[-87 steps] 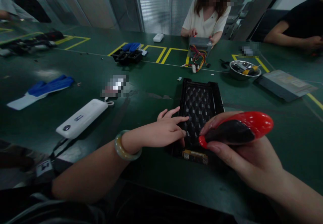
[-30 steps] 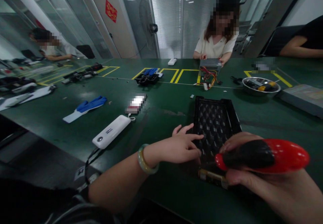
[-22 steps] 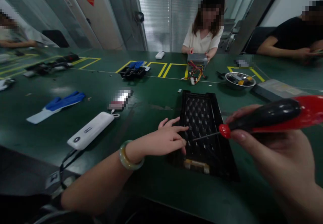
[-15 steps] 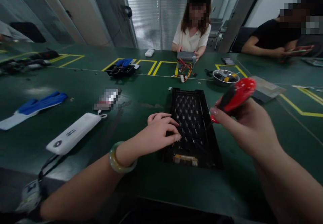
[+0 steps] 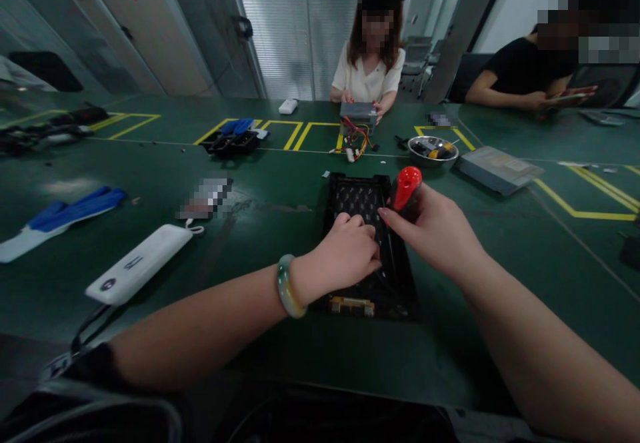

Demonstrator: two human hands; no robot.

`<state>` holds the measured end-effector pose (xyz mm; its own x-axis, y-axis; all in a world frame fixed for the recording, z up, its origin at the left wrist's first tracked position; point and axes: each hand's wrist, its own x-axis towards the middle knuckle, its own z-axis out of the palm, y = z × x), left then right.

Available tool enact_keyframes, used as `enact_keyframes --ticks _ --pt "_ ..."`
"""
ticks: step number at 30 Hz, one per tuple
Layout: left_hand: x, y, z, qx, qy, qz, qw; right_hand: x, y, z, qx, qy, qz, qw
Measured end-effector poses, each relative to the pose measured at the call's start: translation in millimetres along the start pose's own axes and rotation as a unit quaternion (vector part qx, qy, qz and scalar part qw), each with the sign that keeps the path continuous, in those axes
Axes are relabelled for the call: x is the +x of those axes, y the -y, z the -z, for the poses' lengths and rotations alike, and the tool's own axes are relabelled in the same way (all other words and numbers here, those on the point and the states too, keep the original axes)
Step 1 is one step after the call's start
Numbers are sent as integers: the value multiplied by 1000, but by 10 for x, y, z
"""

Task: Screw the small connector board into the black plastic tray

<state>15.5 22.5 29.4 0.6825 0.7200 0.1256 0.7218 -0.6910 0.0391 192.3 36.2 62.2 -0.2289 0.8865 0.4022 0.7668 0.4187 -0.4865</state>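
A black rectangular panel (image 5: 403, 276) with raised rims and rows of small shiny bumps lies on the green table in front of me. A gold-coloured connector strip (image 5: 352, 306) sits at its near end. My left hand (image 5: 345, 253), a jade-like bangle at the wrist, is over the panel with its fingers curled in; whatever they pinch, if anything, is hidden. My right hand (image 5: 440, 230) grips a screwdriver (image 5: 407, 190) by its red and black handle, held nearly upright above the panel's right rim. The screwdriver's tip is hidden from view.
To the left lie a white power bank (image 5: 137, 266) and a blue-and-white glove (image 5: 70, 220). Beyond the panel stand a metal bowl (image 5: 433, 158) of parts and a flat grey box (image 5: 500, 168). Opposite, a person (image 5: 370, 63) handles a grey unit (image 5: 358, 113) with coloured wires.
My right hand has moved left and turned the screwdriver from slanted to nearly upright over the panel. My left hand has shifted right, its fingers curling from spread to closed.
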Motion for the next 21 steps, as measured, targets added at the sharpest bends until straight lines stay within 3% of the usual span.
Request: enact_keyframes --ticks 11,21 --pt "157 -114 -171 -4 38 4 999 44 -38 20 1 11 -1 1000" --pt "116 51 -69 -50 62 -6 997 27 -42 15 -18 15 9 1000"
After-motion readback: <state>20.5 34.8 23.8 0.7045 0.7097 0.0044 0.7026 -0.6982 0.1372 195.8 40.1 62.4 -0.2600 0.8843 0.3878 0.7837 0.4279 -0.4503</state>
